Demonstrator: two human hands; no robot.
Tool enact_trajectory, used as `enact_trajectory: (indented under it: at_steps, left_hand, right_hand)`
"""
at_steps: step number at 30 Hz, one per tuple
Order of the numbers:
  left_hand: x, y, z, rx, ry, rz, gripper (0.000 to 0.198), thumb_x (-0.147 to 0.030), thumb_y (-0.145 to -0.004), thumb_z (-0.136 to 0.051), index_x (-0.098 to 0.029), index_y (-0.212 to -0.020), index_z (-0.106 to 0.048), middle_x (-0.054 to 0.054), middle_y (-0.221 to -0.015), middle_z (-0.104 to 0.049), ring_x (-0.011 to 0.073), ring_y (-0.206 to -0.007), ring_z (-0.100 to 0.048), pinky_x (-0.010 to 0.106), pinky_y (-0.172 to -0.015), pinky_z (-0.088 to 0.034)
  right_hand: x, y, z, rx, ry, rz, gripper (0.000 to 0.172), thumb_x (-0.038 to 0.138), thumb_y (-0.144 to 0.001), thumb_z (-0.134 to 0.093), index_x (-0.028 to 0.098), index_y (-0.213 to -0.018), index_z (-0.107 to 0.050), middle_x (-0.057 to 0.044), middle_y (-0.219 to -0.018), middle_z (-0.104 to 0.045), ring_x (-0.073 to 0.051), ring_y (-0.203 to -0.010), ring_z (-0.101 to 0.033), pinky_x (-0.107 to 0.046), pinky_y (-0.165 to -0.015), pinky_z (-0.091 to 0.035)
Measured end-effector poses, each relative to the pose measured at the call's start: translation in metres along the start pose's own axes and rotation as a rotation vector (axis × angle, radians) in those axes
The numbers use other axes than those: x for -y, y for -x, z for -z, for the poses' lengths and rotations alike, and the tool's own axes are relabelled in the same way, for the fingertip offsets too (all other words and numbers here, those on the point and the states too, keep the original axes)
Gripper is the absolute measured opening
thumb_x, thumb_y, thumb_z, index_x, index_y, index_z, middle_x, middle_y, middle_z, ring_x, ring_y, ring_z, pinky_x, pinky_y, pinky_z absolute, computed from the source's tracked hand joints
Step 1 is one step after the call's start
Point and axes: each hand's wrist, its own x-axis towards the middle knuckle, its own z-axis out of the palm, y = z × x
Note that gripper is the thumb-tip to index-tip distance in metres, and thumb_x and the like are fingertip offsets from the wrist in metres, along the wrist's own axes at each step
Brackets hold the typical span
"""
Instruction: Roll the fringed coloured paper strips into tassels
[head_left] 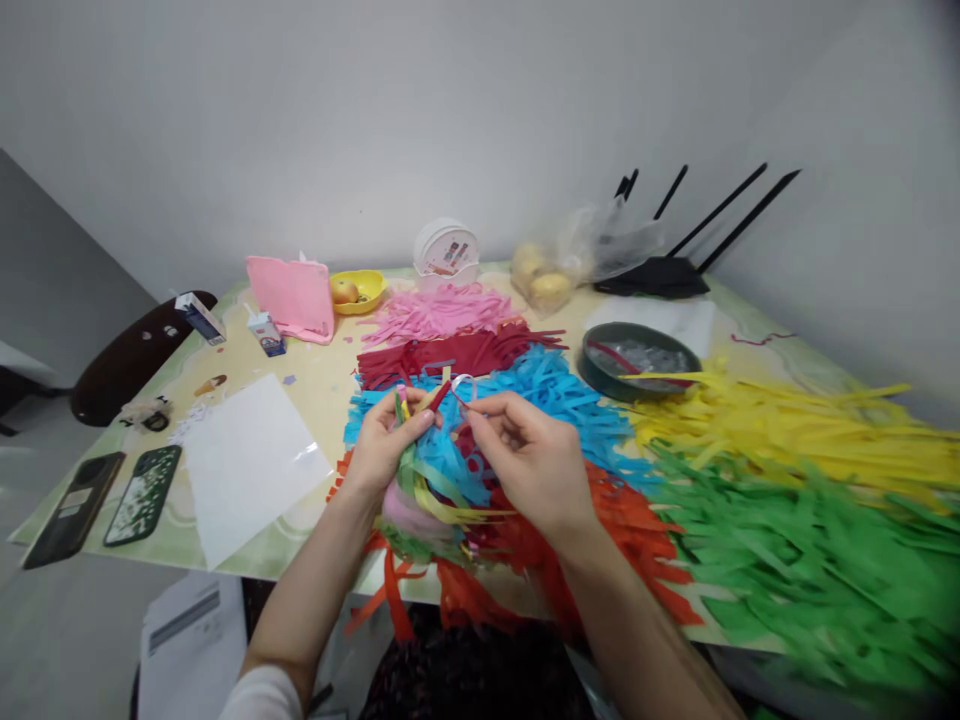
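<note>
My left hand (pixel 386 440) is closed around a bundle of mixed coloured paper strips (pixel 431 490) that trails down over the table's front edge. My right hand (pixel 525 450) pinches the end of a thin strip loop (pixel 461 383) at the top of that bundle. Both hands hover above the blue strip pile (pixel 555 390) in the middle of the table. Around it lie piles of dark red strips (pixel 450 355), pink strips (pixel 439 312), orange-red strips (pixel 637 530), yellow strips (pixel 810 420) and green strips (pixel 787 560).
A dark round bowl (pixel 636 358) sits right of the blue pile. A white sheet (pixel 244 460) and two phones (pixel 105 500) lie at the left. At the back stand a pink case (pixel 292 295), a yellow bowl with fruit (pixel 358 290), a white tub (pixel 445 250), bagged fruit (pixel 547 280) and a router (pixel 660 275).
</note>
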Motion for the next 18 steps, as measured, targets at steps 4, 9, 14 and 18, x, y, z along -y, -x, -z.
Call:
enact_trajectory:
  at_steps: [4,9,14,18]
  left_hand:
    - [0.001,0.002,0.002,-0.021,-0.089,-0.054,0.032,-0.042,-0.073,-0.08,-0.017,-0.089,-0.07,0.001,-0.075,-0.069,0.0146,-0.07,-0.061,0.025,-0.072,-0.048]
    - [-0.001,0.006,0.0,-0.044,-0.356,-0.214,0.02,-0.036,-0.078,-0.077,-0.018,-0.088,-0.076,0.003,-0.081,-0.071,0.0165,-0.074,-0.06,0.026,-0.073,-0.045]
    - [-0.004,0.008,-0.003,0.063,-0.381,-0.176,0.018,-0.035,-0.078,-0.076,-0.019,-0.086,-0.078,0.003,-0.079,-0.072,0.0171,-0.071,-0.06,0.027,-0.071,-0.046]
    - [-0.003,0.007,-0.004,0.063,-0.386,-0.149,0.021,-0.039,-0.074,-0.079,-0.019,-0.079,-0.077,0.001,-0.075,-0.07,0.0166,-0.07,-0.058,0.028,-0.071,-0.046]
  right_hand:
    - [-0.001,-0.001,0.002,0.009,0.013,-0.007,0.015,0.031,-0.089,-0.058,0.02,-0.08,-0.064,0.005,-0.052,-0.049,-0.01,-0.045,-0.044,-0.024,-0.047,-0.033]
    - [-0.006,-0.003,0.002,0.113,-0.133,-0.11,0.016,0.036,-0.088,-0.061,0.02,-0.09,-0.061,0.005,-0.055,-0.054,-0.01,-0.043,-0.047,-0.023,-0.044,-0.035]
    - [-0.015,-0.011,0.002,0.205,-0.475,-0.271,0.045,0.047,-0.08,-0.073,0.023,-0.111,-0.052,0.008,-0.057,-0.06,-0.011,-0.04,-0.051,-0.023,-0.041,-0.044]
    - [-0.018,-0.018,0.01,0.315,-0.471,-0.336,0.043,0.055,-0.071,-0.077,0.018,-0.088,-0.062,0.003,-0.056,-0.063,-0.011,-0.041,-0.052,-0.023,-0.04,-0.044]
